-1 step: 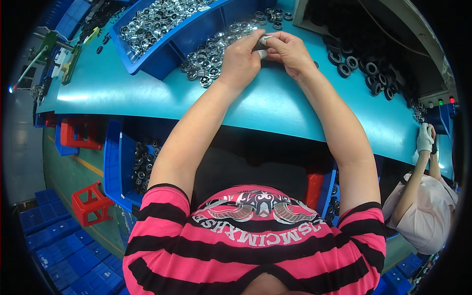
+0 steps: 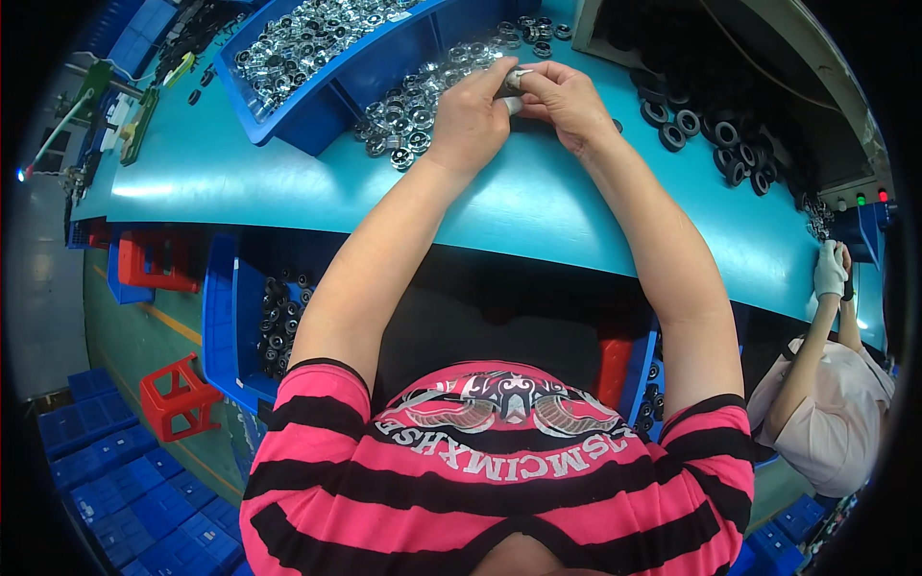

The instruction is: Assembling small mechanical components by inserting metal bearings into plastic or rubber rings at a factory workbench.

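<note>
My left hand [image 2: 471, 117] and my right hand [image 2: 574, 108] meet above the teal worktable [image 2: 538, 206], their fingertips pressed together. Both are closed around a small dark piece that the fingers mostly hide, so its kind cannot be made out. White coverings wrap some of the fingertips. Just left of my left hand lies a heap of clear wheel hubs [image 2: 403, 120] with dark centres. Behind the heap stands a long blue bin [image 2: 298, 120] filled with similar shiny hubs. Several black rings [image 2: 672, 137] are spread to the right of my right hand.
Beyond the rings is a grey-framed opening [image 2: 600, 24] with more black rings. Blue bins [image 2: 223, 326] of dark wheels stand below the table. A co-worker's gloved hand [image 2: 828, 269] is at the far right. A red stool [image 2: 180, 396] stands on the floor at left.
</note>
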{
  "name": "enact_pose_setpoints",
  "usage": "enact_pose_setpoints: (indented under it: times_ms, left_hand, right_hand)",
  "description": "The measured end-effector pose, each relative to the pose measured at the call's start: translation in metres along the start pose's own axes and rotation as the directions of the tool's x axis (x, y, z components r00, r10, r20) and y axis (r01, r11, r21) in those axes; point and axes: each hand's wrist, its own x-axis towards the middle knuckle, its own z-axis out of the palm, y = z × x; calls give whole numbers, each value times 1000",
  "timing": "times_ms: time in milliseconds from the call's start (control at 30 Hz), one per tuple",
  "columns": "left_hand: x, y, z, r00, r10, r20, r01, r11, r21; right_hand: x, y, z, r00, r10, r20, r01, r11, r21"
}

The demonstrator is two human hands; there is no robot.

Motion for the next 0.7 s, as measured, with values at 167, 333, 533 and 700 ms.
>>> enact_pose_setpoints:
  times_ms: [167,333,533,700]
  left_hand:
    - [-1,5,0,991,-132,12,132,974,-182]
    - [2,6,-1,969,-241,47,243,910,-337]
    - [0,1,2,997,-75,-11,73,990,-122]
    - [1,2,3,997,-64,-34,59,989,-139]
  right_hand:
    - [-1,-4,-2,998,-1,61,-2,999,52]
    - [0,-6,-2,997,6,78,-15,993,119]
    - [4,2,-2,999,37,10,-37,998,58]
    - [6,2,-5,998,40,53,-42,998,55]
